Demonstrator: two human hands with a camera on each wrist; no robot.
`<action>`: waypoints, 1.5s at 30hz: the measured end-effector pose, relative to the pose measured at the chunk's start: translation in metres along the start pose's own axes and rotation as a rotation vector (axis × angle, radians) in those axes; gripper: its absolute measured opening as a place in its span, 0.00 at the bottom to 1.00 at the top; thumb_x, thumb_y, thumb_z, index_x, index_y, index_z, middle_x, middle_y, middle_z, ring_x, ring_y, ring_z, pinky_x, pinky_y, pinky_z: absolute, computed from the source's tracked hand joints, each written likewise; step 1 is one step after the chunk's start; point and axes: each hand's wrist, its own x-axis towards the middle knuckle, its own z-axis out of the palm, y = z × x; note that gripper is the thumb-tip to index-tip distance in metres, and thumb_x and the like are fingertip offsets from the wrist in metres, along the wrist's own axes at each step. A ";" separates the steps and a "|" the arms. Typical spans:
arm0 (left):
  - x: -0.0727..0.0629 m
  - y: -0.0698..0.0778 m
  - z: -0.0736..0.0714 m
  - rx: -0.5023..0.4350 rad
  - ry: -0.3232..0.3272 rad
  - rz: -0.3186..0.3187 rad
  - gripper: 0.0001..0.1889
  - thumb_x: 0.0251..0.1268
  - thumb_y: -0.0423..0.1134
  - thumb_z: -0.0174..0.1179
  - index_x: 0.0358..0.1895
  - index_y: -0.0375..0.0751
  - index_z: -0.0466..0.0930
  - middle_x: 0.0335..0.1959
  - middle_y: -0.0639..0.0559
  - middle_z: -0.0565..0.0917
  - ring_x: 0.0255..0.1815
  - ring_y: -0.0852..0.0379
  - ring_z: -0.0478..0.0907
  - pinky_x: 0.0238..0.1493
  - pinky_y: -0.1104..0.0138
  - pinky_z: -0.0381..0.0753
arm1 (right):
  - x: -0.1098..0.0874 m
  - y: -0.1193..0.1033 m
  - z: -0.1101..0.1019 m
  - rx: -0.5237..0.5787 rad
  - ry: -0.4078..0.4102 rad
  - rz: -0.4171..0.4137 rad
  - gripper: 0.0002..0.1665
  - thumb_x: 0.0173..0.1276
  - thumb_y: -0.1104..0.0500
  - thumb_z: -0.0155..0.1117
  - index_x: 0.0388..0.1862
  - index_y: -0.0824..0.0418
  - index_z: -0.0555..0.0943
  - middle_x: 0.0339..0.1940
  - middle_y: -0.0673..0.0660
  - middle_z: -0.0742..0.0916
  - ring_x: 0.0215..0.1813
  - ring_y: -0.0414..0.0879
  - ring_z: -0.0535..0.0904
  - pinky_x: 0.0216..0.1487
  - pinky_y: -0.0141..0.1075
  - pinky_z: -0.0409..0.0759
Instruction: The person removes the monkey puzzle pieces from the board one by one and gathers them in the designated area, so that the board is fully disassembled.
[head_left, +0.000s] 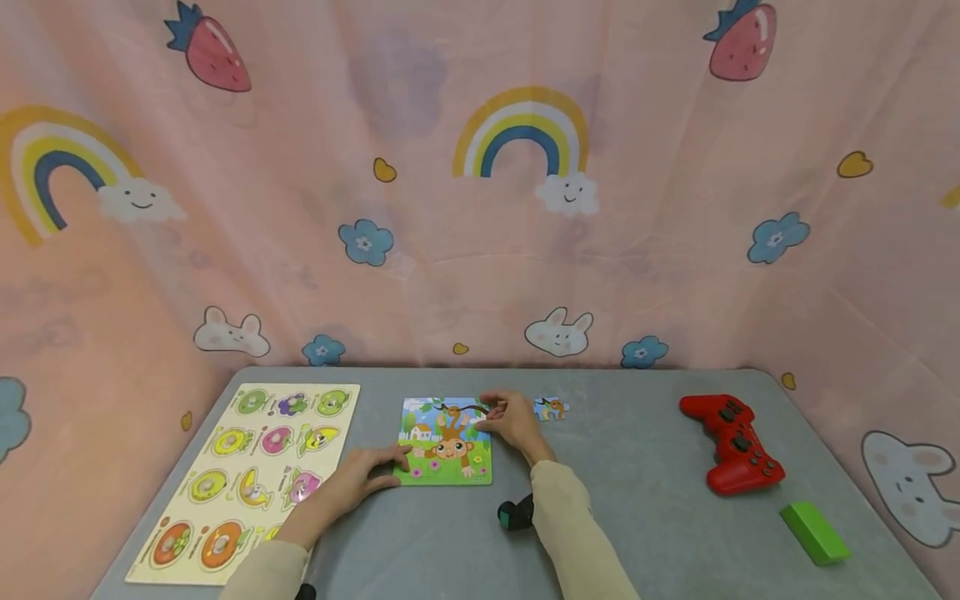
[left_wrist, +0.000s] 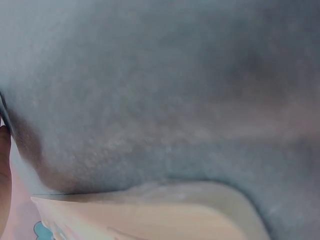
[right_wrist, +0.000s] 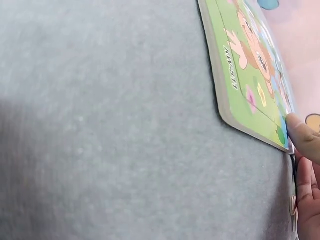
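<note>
The monkey jigsaw puzzle (head_left: 450, 458) lies flat on the grey table, a board with a green and blue picture. My left hand (head_left: 360, 479) rests at its left edge, a fingertip on the picture and the thumb beside the lower left corner. At the upper right edge my right hand (head_left: 516, 423) grips the puzzle with curled fingers. In the right wrist view its thumb (right_wrist: 302, 135) presses on the picture side, fingers below the edge. Whatever lies under those fingers is hidden. Just right of this hand lies a loose puzzle piece (head_left: 551, 408) with an orange figure.
A cream fruit-picture board (head_left: 243, 467) covers the table's left side, partly under the left forearm. Farther right are a red game controller (head_left: 735, 446) and a green block (head_left: 814, 533). A pink patterned curtain (head_left: 450, 275) hangs behind the table (head_left: 622, 500).
</note>
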 end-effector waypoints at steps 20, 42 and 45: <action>0.000 0.001 -0.001 -0.001 -0.003 -0.021 0.07 0.61 0.32 0.63 0.40 0.46 0.80 0.58 0.44 0.79 0.63 0.41 0.72 0.61 0.48 0.69 | 0.006 -0.003 0.001 -0.062 -0.020 0.033 0.19 0.47 0.68 0.78 0.40 0.69 0.85 0.23 0.53 0.83 0.25 0.39 0.74 0.29 0.32 0.77; 0.000 0.001 -0.001 -0.009 -0.014 -0.035 0.05 0.63 0.35 0.62 0.41 0.46 0.80 0.60 0.44 0.78 0.63 0.41 0.71 0.62 0.49 0.69 | 0.017 -0.017 -0.010 -0.209 -0.274 0.029 0.21 0.52 0.68 0.75 0.47 0.61 0.85 0.32 0.56 0.78 0.26 0.42 0.70 0.30 0.31 0.68; 0.000 0.001 -0.002 -0.010 -0.011 -0.036 0.05 0.63 0.36 0.62 0.41 0.47 0.80 0.60 0.44 0.78 0.63 0.42 0.71 0.62 0.49 0.69 | 0.018 -0.016 -0.011 -0.206 -0.292 0.019 0.21 0.53 0.68 0.74 0.48 0.62 0.84 0.33 0.57 0.77 0.26 0.42 0.69 0.30 0.31 0.67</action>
